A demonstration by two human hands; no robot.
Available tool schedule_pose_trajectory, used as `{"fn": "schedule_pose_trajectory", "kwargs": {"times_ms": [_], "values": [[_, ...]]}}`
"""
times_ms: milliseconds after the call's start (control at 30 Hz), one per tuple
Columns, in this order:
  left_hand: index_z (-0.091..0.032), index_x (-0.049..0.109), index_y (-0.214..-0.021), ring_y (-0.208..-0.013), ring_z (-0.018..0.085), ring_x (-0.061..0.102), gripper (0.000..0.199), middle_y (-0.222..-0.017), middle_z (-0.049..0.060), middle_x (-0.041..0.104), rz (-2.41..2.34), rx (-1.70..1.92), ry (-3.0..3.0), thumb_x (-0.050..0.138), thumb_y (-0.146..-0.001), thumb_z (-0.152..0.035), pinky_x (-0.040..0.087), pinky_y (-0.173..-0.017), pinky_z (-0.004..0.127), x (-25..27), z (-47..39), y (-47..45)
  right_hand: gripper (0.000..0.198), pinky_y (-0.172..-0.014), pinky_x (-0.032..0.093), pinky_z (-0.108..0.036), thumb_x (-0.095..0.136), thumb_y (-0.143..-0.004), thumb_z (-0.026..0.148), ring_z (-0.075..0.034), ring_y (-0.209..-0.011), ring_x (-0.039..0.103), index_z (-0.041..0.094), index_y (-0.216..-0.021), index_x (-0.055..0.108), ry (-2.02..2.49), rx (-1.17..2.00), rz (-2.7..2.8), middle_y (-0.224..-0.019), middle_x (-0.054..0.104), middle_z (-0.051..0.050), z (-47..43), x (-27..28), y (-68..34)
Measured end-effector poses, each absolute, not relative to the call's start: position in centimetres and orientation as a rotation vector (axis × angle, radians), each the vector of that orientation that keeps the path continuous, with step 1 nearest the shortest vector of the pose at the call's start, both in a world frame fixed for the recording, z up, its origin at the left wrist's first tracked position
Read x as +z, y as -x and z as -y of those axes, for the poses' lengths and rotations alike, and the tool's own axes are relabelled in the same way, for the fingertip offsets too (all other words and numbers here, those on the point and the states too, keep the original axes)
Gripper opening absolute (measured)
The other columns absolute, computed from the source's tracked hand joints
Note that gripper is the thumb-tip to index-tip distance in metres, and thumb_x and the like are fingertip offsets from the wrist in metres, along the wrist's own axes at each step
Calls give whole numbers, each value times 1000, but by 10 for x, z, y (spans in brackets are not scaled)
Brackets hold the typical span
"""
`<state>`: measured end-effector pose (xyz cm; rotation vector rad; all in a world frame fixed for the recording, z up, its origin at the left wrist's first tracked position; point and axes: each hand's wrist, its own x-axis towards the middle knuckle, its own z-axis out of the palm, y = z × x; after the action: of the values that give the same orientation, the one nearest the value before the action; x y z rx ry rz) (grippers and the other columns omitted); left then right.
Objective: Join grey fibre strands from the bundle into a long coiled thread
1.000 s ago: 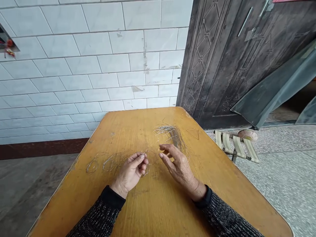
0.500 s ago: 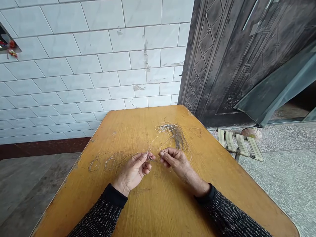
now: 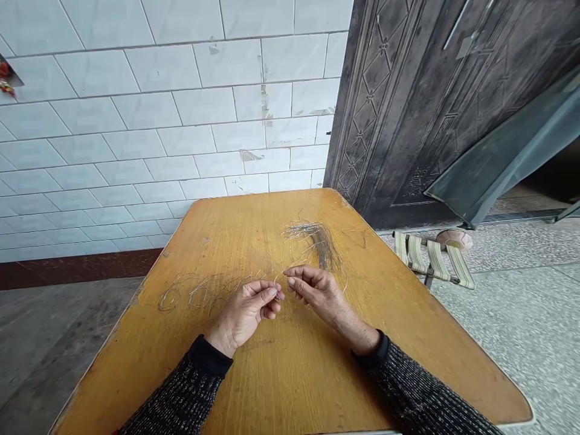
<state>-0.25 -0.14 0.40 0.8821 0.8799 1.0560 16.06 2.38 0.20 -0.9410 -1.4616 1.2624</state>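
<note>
My left hand (image 3: 251, 311) is closed, thumb and forefinger pinching a thin wire (image 3: 276, 290) bent into a small loop. Close to its right, my right hand (image 3: 319, 296) has thumb and forefinger slightly apart at the wire; I see nothing gripped between them. Beyond the right hand lies a bundle of thin grey wires (image 3: 322, 241), bent over at its far end. To the left of my left hand, several wires with coiled ends lie in a row, among them a wire loop (image 3: 170, 299) and another wire loop (image 3: 199, 296).
All this is on a yellow wooden table (image 3: 235, 235) with worn edges. A white tiled wall (image 3: 190, 121) stands behind it, and a dark carved door (image 3: 399, 121) at the right. A strapped folding stool (image 3: 432, 257) is on the floor beside the table.
The loop at my left fingertips has become smaller and tighter. My right thumb and forefinger, pinched together before, have parted a little. The view has shifted slightly.
</note>
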Motion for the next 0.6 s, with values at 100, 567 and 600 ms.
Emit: {"fn": "schedule_pose_trajectory", "kwargs": {"times_ms": [100, 567, 600], "values": [[-12, 62, -77, -56, 9, 56, 22, -74, 4, 63, -923, 1045, -928, 71, -66, -29, 37, -48, 20, 5, 2, 1, 27, -43, 35, -20, 52, -78, 37, -7, -44, 41, 15, -88, 63, 963, 1147, 1605, -54, 49, 3, -22, -1, -163], [-15, 55, -77, -64, 11, 59, 17, -76, 3, 63, -853, 1027, -982, 66, -72, -27, 42, -56, 23, 6, 6, -3, 22, -46, 28, -21, 42, -75, 18, -8, -41, 33, 16, -85, 61, 1218, 500, 1889, -46, 38, 6, -20, -3, -168], [-14, 55, -77, -63, 11, 59, 17, -75, 3, 63, -841, 1028, -980, 67, -71, -25, 42, -57, 23, 6, 6, -3, 20, -46, 27, -21, 42, -75, 19, -8, -41, 33, 17, -85, 60, 1211, 536, 1873, -46, 38, 6, -21, -3, -167]]}}
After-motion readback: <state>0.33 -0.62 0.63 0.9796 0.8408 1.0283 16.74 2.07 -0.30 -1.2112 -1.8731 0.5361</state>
